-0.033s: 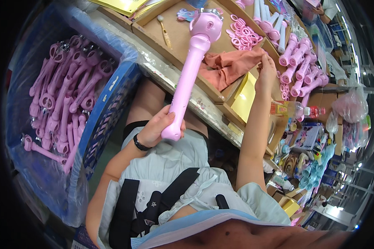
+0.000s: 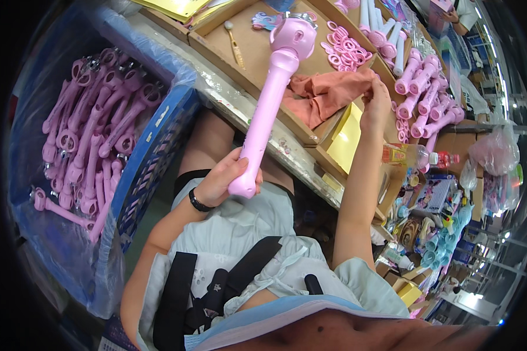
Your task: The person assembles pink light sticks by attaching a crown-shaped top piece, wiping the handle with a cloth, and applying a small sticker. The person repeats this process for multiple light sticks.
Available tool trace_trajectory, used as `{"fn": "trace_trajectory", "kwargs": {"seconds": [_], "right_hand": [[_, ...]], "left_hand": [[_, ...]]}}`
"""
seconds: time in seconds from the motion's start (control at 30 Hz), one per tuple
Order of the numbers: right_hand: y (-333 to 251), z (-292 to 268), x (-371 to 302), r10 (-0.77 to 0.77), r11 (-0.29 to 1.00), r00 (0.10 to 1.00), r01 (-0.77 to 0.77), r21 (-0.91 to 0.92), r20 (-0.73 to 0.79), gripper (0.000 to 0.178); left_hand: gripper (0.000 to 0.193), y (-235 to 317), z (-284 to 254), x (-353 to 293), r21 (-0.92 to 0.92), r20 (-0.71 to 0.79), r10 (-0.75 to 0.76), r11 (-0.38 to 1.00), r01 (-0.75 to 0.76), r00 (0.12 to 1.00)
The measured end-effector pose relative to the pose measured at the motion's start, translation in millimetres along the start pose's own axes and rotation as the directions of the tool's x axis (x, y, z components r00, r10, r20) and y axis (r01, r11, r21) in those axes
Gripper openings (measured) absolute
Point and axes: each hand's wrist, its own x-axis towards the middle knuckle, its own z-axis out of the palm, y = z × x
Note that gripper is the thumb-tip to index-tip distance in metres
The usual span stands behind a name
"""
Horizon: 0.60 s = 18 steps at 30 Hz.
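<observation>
A pink toy wand (image 2: 266, 117) with a round head and a silvery crown slants up and away across the tray edge. Around the lower end of its handle, my left hand (image 2: 225, 176) is closed. My right hand (image 2: 376, 108) is raised over the tray, its fingertips pinching the right corner of a salmon-orange cloth (image 2: 328, 93). The rest of the cloth lies crumpled in the cardboard tray (image 2: 214, 40). Beyond the wand head, pink plastic rings (image 2: 344, 47) lie in a heap. A small brush (image 2: 234, 44) with a yellowish handle is left of the wand.
At my left stands a blue basket (image 2: 167, 126) lined with clear plastic, holding several pink wands (image 2: 93, 140). More pink handles (image 2: 421, 82) are piled at the right. Bottles (image 2: 410, 155) stand near my right forearm. Yellow paper (image 2: 346, 137) lies in the tray's nearer compartment.
</observation>
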Motion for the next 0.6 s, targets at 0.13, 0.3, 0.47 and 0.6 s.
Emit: {"fn": "trace_trajectory", "kwargs": {"seconds": [0.13, 0.3, 0.47, 0.6], "right_hand": [[0, 5, -7, 0.08, 0.969, 0.997, -0.075, 0.233, -0.011, 0.021], [-7, 11, -18, 0.077, 0.995, 0.989, -0.085, 0.052, 0.128, 0.025], [-6, 17, -31, 0.01, 1.0, 0.994, -0.012, 0.015, 0.111, 0.027], [-7, 20, -33, -0.346, 0.931, 0.938, 0.344, 0.122, 0.001, 0.026]], "left_hand": [[0.034, 0, -2, -1, -0.007, -0.011, -0.009, 1.0, 0.009, 1.0], [0.035, -1, -3, 0, -0.029, 0.008, 0.022, 0.999, -0.022, 1.0], [0.04, 0, -7, 2, -0.113, 0.043, 0.019, 0.993, -0.015, 0.999], [0.047, -1, -11, 2, -0.126, 0.07, 0.019, 0.992, -0.01, 0.997]]}}
